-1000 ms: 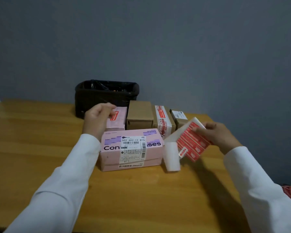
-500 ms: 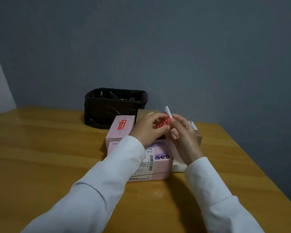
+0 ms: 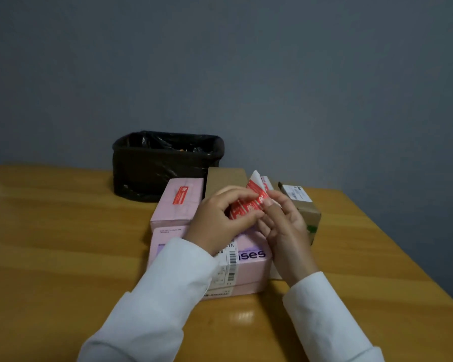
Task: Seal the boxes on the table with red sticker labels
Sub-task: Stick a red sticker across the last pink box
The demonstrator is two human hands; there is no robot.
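Over the large pink box (image 3: 249,259) near the table's (image 3: 63,257) middle, our right hand (image 3: 285,228) should steady the sticker sheet (image 3: 249,202) it pinches while our left hand (image 3: 220,220) (fingertips pinched on it) peels one red label slowly.

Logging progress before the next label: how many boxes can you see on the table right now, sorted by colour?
Pink boxes: 2, the small one bearing a red sticker and the large front one.
Brown cardboard boxes: 2, one at the back, one on the right.
Total: 4 clearly visible; the hands may hide another.
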